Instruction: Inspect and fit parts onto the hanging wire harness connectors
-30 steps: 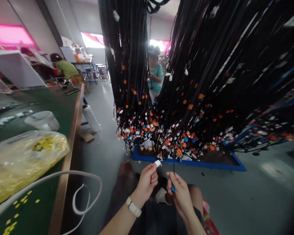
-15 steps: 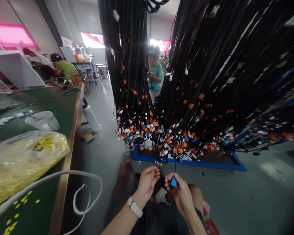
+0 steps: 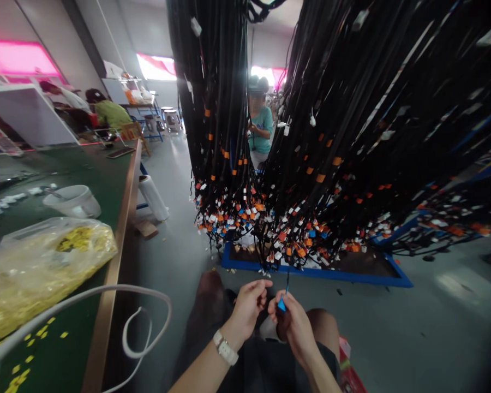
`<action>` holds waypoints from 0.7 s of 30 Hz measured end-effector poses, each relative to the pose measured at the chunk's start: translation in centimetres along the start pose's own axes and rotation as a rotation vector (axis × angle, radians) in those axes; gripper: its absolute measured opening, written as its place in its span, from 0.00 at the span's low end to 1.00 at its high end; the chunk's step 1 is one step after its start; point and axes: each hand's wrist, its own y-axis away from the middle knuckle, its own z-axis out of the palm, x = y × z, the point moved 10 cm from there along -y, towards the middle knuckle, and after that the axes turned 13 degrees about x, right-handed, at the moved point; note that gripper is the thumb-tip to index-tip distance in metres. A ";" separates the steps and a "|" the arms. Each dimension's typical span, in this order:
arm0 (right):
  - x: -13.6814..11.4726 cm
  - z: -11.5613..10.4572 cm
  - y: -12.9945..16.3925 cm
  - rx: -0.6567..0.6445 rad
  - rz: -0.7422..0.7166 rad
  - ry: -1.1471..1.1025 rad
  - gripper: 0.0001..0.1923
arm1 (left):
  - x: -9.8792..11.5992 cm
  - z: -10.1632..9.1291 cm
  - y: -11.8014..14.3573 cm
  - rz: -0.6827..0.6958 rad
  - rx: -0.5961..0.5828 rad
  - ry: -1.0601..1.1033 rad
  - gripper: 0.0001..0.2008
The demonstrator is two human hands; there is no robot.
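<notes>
Closer to the left hand [image 3: 247, 308] than half a second ago, the right hand [image 3: 295, 327] has shifted left, bringing the blue connector [image 3: 282, 304] with it. Left index finger, more curled before, now points out toward the connector's lead [image 3: 287, 281], just short of it. Its other fingers are curled in, and whether they hold anything cannot be told. The right hand is closed on the connector, pinching it between thumb and fingers, with the lead rising from it toward the hanging cables [image 3: 213, 82]. A white watch [image 3: 226, 348] circles the left wrist.

Just beyond the hands, the cables end in a dense cluster of small connectors [image 3: 286, 234], white, orange, red and blue, above a blue-edged tray [image 3: 352, 277]. To the left is the green bench [image 3: 79, 349], carrying a clear bag [image 3: 24, 256] of yellow pieces, loose yellow pieces [image 3: 29, 359] and a white tub [image 3: 76, 203]. A pale hose [image 3: 151, 292] loops past the bench's edge. Beside the bench stands a tilted white roll [image 3: 153, 197], with a brown block [image 3: 147, 229] near its foot. Farther off, between the cables, is a person in teal [image 3: 262, 131].
</notes>
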 end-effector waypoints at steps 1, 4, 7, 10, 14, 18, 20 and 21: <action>0.2 0.0 -0.1 0.002 -0.002 0.028 0.13 | 0.0 0.3 0.1 -0.010 -0.019 0.003 0.19; 0.3 -0.2 -0.3 0.015 -0.010 0.097 0.14 | -0.2 1.0 0.5 -0.047 -0.068 0.008 0.19; 0.3 -0.4 -0.4 0.033 -0.001 0.115 0.14 | 0.0 1.3 0.7 -0.045 -0.098 0.018 0.18; 0.4 -0.7 -0.5 0.050 0.021 0.098 0.14 | 0.4 1.2 0.7 -0.023 -0.101 0.053 0.12; 0.5 -0.9 -0.6 0.076 0.034 0.063 0.15 | 0.3 1.0 0.5 -0.019 -0.091 0.060 0.10; 0.9 -1.3 -0.6 0.086 0.040 0.094 0.15 | -0.1 0.8 0.4 -0.021 -0.086 0.021 0.13; 1.1 -1.5 -0.7 0.090 0.041 0.097 0.15 | -0.3 0.9 0.4 -0.027 -0.090 0.008 0.14; 1.1 -1.6 -0.7 0.092 0.041 0.096 0.15 | -0.3 0.9 0.4 -0.033 -0.092 0.006 0.14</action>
